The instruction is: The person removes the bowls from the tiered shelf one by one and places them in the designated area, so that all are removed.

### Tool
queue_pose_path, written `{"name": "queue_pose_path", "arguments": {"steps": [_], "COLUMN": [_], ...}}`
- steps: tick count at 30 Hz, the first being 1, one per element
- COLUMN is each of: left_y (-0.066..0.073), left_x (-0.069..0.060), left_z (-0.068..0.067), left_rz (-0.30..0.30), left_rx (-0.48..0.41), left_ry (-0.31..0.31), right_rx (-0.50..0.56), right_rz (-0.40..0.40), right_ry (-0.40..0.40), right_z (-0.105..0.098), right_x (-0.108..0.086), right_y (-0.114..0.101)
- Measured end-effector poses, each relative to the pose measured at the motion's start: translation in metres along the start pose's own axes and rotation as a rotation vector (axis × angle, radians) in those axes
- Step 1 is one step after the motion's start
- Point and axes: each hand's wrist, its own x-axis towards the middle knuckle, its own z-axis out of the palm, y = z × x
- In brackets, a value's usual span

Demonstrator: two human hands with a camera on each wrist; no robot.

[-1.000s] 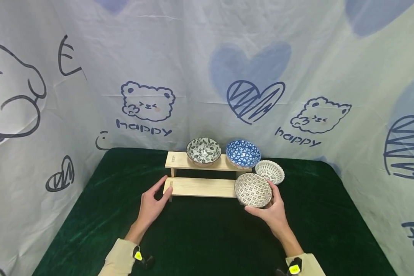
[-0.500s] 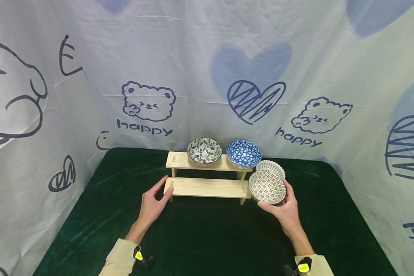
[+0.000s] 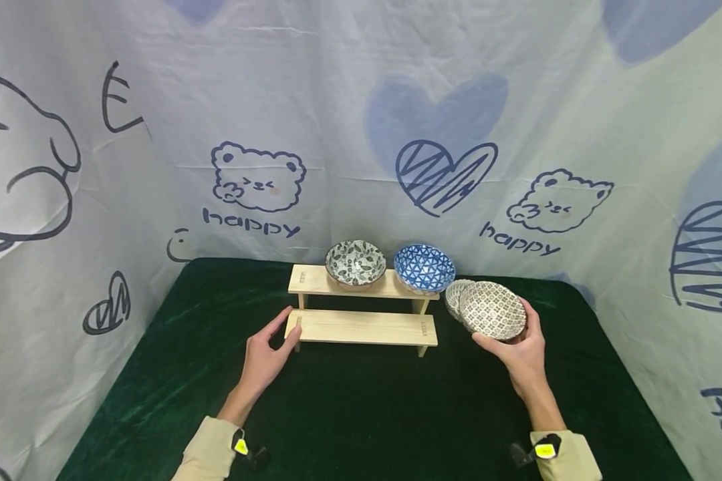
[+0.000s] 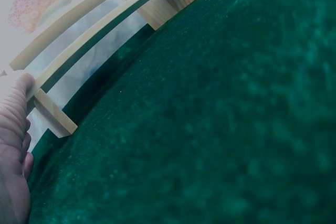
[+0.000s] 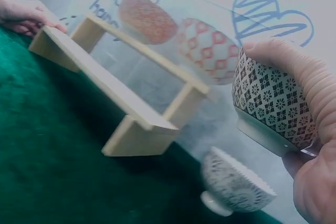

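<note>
In the head view my right hand [image 3: 526, 354] holds a small bowl [image 3: 492, 310] with a dark, lattice-like flower pattern by its right side. That bowl is in the air and partly covers a white openwork-looking bowl [image 3: 455, 297]. The right wrist view shows the white bowl [image 5: 236, 182] lower down, apart from the held bowl [image 5: 273, 103]. My left hand [image 3: 265, 364] grips the left end of the lower board of a two-tier wooden stand [image 3: 361, 327], thumb at the front. On the upper board sit a black-and-white leaf bowl [image 3: 355, 263] and a blue triangle-patterned bowl [image 3: 424, 268].
Dark green velvet cloth [image 3: 361, 414] covers the table. A white curtain [image 3: 337, 100] with printed bears and hearts hangs behind and at both sides. The stand's right leg [image 5: 142, 137] is near the white bowl.
My right hand has carried the patterned bowl rightward, off the lower board's right end and past the front of the white bowl. My left hand and the stand stay put.
</note>
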Motion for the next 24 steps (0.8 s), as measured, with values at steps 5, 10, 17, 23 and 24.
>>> {"name": "queue_pose_path", "arguments": {"steps": [5,10,17,23,24], "left_y": [0.000,0.000,0.000,0.001,0.001], "left_x": [0.000,0.000,0.000,-0.001,-0.001], "left_z": [0.000,0.000,-0.002,0.000,0.000], "left_rz": [-0.005,-0.012,-0.005,-0.003,0.000], "left_rx": [-0.003,0.004,0.000,0.002,0.002], "left_ry": [-0.001,-0.013,-0.014,0.002,0.003], "right_rx": [0.010,-0.009,0.015,0.005,0.006], "right_rz": [-0.026,-0.012,0.010,0.025,0.022], "right_ry": [0.039,0.081,0.169,0.260,0.273], "right_z": [-0.008,-0.015,-0.023,-0.035,-0.037], "right_x": [0.017,0.030,0.042,0.049,0.050], "right_y": [-0.007,-0.009,0.000,0.012,0.015]}}
